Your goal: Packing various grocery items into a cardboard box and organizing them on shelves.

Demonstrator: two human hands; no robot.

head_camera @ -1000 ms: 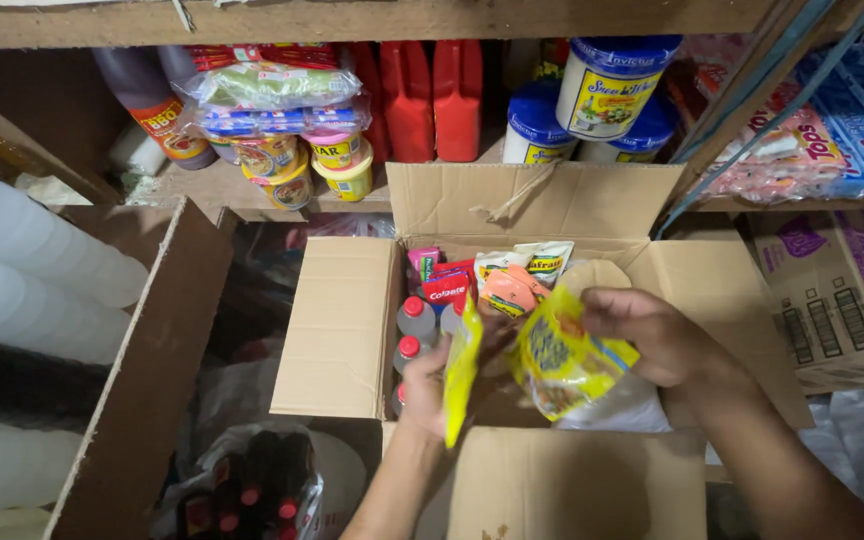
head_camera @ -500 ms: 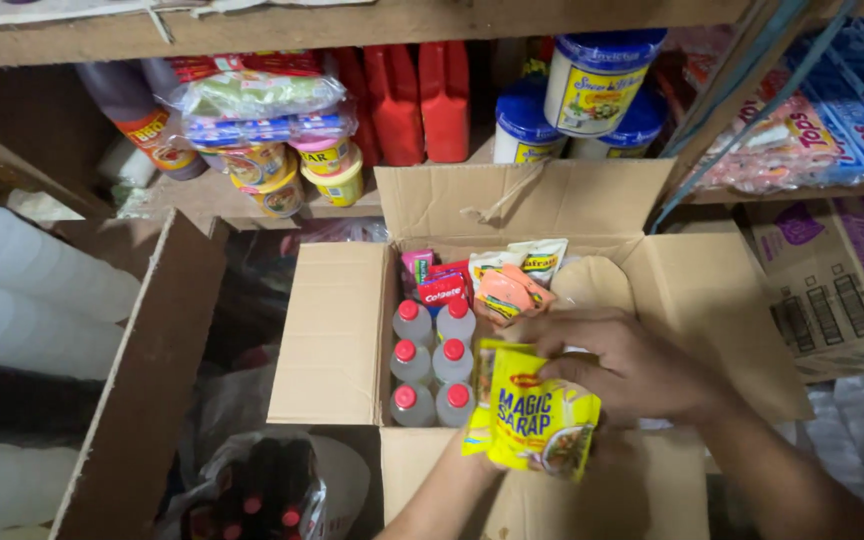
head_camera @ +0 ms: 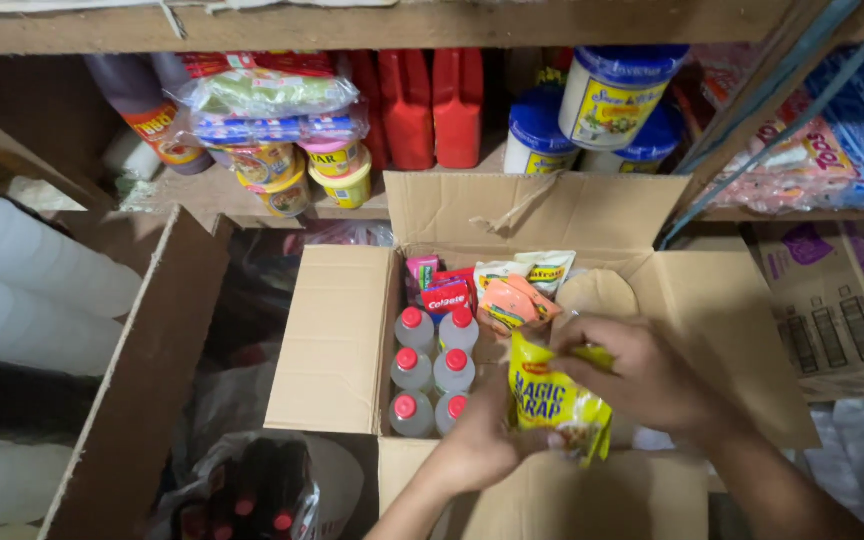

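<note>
Sachets: yellow seasoning sachets [head_camera: 559, 408] hang as a strip over the open cardboard box [head_camera: 337, 340], at about 5 o'clock of its opening, held up so the strip falls straight and does not crumple.
Right grip: my right hand [head_camera: 642, 370] is closed over the strip's top edge, at 12 o'clock of the sachets, carrying their weight from above.
Left grip: my left hand [head_camera: 487, 445] comes up from 7 o'clock, fingers pinched shut on the strip's lower left side, steadying it so it does not swing.
Bottles: 6 clear bottles with red caps [head_camera: 432, 370] stand upright in 2 rows at 9 o'clock of the sachets, packed tight against the box wall, which I judge keeps them from tipping.
Far end of box: a red toothpaste carton [head_camera: 447, 297] and orange packets [head_camera: 514, 300] lean at 12 o'clock, filling the space behind the bottles.
Shelf: wooden shelf [head_camera: 352, 25] above, with red jugs [head_camera: 432, 105] and blue-lidded tubs [head_camera: 607, 95] at 12 o'clock beyond the box.
Right side: a closed printed carton [head_camera: 842, 300] sits at 3 o'clock.
</note>
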